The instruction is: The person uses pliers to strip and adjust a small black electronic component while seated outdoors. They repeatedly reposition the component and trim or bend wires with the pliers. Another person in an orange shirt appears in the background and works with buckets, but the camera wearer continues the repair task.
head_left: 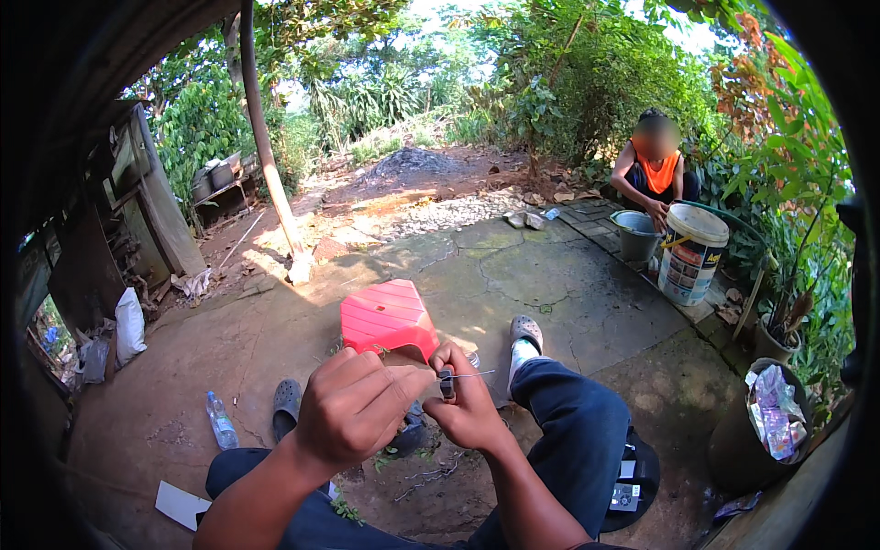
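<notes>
In front of the red plastic stool [385, 312], my two hands meet at chest height. The thumb and fingers of my right hand [469, 408] close round a small dark block-like piece [446, 384], whose exact kind I cannot make out. From beside it a thin pale wire [472, 374] sticks out to the right. My left hand [356, 408] is closed in a pinch right against the right hand's fingers. What lies inside that pinch is hidden. Below the hands, a dark object [410, 435] with green leaf scraps is partly covered by my left hand.
A plastic bottle [221, 422] lies at left near a grey clog [286, 409]. At far right a person [655, 170] in orange crouches by a grey bucket [637, 236] and a large white pail [694, 257]. A bin [744, 440] with wrappers stands on the right.
</notes>
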### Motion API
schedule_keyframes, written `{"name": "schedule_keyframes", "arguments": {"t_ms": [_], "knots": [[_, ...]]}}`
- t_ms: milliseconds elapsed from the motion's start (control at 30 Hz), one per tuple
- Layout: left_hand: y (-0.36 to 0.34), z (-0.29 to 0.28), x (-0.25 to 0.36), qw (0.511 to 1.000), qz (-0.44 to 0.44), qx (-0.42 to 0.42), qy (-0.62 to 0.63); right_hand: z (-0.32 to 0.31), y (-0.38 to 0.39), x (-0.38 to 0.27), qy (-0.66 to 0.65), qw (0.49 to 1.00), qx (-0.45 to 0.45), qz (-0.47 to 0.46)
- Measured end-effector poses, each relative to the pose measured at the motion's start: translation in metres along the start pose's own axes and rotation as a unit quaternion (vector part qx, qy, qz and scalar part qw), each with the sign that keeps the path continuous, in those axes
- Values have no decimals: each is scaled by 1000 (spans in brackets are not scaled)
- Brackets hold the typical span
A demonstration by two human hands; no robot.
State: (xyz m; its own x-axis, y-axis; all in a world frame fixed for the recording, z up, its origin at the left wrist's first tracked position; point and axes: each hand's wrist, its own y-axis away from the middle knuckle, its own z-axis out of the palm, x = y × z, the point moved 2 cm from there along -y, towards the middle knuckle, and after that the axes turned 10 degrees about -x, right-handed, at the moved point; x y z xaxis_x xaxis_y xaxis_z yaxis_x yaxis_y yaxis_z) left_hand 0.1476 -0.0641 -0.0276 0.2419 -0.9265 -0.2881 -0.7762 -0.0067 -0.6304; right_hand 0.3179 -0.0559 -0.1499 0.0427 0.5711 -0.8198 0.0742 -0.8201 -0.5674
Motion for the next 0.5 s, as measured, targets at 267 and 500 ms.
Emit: {"name": "schedule_keyframes", "arguments": {"t_ms": [267, 500], "knots": [[0, -1, 0, 1000, 11, -9, -11, 3, 0, 7, -21, 999, -12, -28], [0, 1, 3, 1000, 17, 1, -21, 3, 1, 16, -44, 999, -15, -26]]}}
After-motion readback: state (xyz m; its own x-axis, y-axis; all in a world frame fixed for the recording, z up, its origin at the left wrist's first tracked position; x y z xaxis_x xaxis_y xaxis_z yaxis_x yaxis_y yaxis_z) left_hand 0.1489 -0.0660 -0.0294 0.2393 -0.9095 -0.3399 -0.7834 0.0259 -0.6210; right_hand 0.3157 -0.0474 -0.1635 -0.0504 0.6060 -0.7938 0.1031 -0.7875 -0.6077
